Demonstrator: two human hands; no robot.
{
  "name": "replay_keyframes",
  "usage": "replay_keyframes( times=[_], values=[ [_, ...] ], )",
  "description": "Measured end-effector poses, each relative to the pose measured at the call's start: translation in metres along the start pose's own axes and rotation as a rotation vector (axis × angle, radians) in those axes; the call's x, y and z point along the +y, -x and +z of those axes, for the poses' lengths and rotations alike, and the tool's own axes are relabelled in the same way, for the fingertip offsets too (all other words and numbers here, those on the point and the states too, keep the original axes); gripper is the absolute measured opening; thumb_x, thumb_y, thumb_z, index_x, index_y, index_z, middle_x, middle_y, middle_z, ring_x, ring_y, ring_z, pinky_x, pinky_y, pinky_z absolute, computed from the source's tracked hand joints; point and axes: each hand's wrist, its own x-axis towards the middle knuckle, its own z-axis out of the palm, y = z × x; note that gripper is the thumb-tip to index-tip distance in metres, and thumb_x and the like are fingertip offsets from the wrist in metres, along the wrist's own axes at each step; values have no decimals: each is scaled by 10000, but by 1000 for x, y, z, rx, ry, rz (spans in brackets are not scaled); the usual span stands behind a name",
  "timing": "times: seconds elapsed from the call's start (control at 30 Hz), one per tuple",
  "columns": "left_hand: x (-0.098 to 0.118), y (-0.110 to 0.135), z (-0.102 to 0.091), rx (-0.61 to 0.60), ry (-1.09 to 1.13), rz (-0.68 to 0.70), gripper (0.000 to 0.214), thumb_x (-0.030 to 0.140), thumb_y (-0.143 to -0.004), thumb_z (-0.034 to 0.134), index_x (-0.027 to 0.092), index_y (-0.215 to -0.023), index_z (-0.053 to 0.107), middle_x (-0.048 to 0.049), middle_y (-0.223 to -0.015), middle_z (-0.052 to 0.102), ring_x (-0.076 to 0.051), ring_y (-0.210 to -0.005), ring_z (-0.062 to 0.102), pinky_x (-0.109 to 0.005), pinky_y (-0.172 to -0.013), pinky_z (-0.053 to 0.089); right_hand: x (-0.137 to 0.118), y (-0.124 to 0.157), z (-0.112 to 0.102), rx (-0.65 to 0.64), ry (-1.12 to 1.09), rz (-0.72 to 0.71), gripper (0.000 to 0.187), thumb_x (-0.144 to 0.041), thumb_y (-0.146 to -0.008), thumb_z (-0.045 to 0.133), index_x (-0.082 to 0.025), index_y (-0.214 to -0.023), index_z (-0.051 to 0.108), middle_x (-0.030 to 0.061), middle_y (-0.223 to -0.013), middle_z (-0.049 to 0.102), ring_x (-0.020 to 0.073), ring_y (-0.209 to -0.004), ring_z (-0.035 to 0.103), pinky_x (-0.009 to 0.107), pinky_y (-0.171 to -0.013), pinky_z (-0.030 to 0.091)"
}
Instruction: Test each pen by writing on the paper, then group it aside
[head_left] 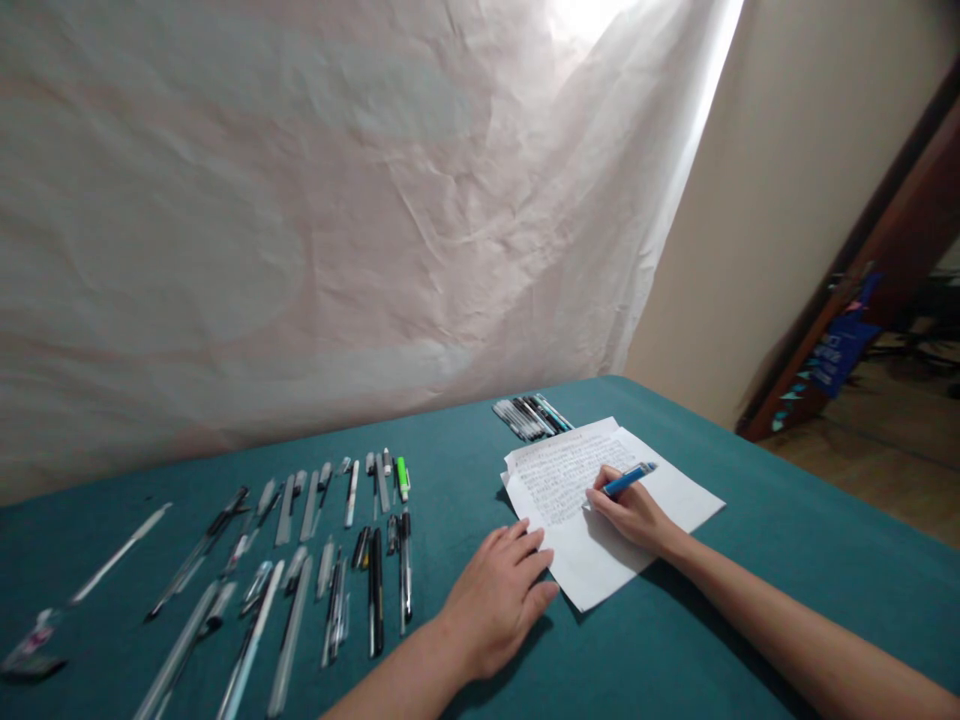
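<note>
My right hand point(626, 512) grips a blue pen point(630, 479), its tip down on a sheet of white paper point(600, 570). Handwritten lines cover the upper part of that sheet, and more paper lies beneath it. My left hand point(508, 590) lies flat, fingers spread, with its fingertips at the paper's left edge. Left of it are a clear-barrelled pen point(406, 570) and a black pen point(376, 592). A bright green highlighter point(403, 478) lies farther back.
A green cloth covers the table point(450, 480). Loose pens, caps and pen parts lie in rows on the left. Beyond the paper sits a bundle of pens point(532, 416). A pale sheet point(337, 200) hangs behind the table; a brown door point(870, 260) stands at the right.
</note>
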Motion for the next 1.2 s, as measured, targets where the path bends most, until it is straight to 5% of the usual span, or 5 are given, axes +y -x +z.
replay_keyframes(
  times=[0.93, 1.2],
  values=[
    [0, 0, -1, -43, -31, -21, 388, 401, -907, 294, 255, -1226, 458, -32, -1345, 409, -216, -1287, 253, -438, -1041, 218, 4, -2, -1, 18, 7, -31, 112, -205, -744, 482, -189, -646, 432, -37, -586, 441, 113, -559, 420, 244, -534, 348],
    [-1, 1, 0, 0, 1, -2, 357, 381, -902, 324, 236, -1189, 480, -41, -1304, 451, -219, -1268, 281, -418, -1038, 226, 2, -1, -1, 60, -9, 85, 170, -308, -800, 466, -192, -676, 456, -48, -518, 475, 99, -451, 434, 220, -444, 356]
  ],
)
